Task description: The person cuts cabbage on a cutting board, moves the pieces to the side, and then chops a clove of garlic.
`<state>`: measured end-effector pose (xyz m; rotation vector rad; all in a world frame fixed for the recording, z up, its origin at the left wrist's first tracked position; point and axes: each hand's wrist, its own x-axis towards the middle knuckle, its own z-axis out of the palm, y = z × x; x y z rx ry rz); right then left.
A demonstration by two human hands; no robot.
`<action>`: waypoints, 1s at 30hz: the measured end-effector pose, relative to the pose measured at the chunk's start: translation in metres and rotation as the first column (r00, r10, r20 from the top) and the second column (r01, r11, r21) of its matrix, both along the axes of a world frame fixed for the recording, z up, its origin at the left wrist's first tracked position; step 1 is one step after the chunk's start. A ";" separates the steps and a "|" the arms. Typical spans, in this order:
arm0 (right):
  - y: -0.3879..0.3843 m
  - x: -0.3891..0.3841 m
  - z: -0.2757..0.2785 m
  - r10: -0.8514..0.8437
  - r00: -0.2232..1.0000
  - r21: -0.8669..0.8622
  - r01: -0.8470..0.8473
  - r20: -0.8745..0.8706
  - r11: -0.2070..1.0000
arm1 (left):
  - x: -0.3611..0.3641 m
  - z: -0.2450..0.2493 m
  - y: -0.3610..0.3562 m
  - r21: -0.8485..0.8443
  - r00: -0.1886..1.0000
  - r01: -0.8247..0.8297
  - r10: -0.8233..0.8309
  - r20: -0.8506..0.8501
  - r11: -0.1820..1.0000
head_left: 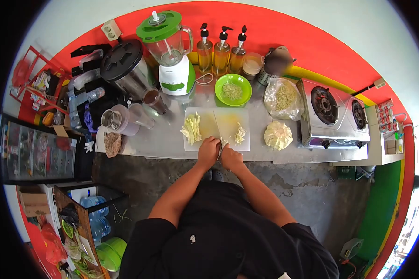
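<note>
A white cutting board [216, 120] lies on the steel counter [163, 139] in front of me. On its left part sits a heap of sliced cabbage [192, 128], and a smaller heap of chopped cabbage [239, 133] lies on its right part. My left hand [209, 152] and my right hand [231, 157] meet at the board's near edge, fingers curled close together. Something small and pale shows between them, but what each hand grips is hidden.
A green bowl of shreds [233, 89] stands behind the board, with a green-lidded blender [171, 51] and three pump bottles [222, 51] further back. A cabbage half [278, 135], a plastic bag [282, 97] and a two-burner stove [335, 116] are to the right.
</note>
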<state>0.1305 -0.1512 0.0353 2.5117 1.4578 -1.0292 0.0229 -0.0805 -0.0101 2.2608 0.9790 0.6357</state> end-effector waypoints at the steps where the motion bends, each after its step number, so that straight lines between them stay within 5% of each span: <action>1: 0.002 0.004 0.000 0.005 1.000 0.001 -0.005 -0.029 1.000 | 0.000 0.001 -0.003 -0.015 1.000 -0.003 0.003 0.015 1.000; 20: -0.014 0.002 -0.003 0.046 0.994 0.029 -0.043 -0.102 0.999 | 0.001 0.002 -0.007 -0.034 0.995 -0.048 0.051 0.081 0.998; 30: -0.009 0.009 -0.011 0.057 0.986 0.066 -0.047 -0.158 0.997 | 0.003 0.001 0.011 -0.098 1.000 0.023 -0.025 -0.016 0.995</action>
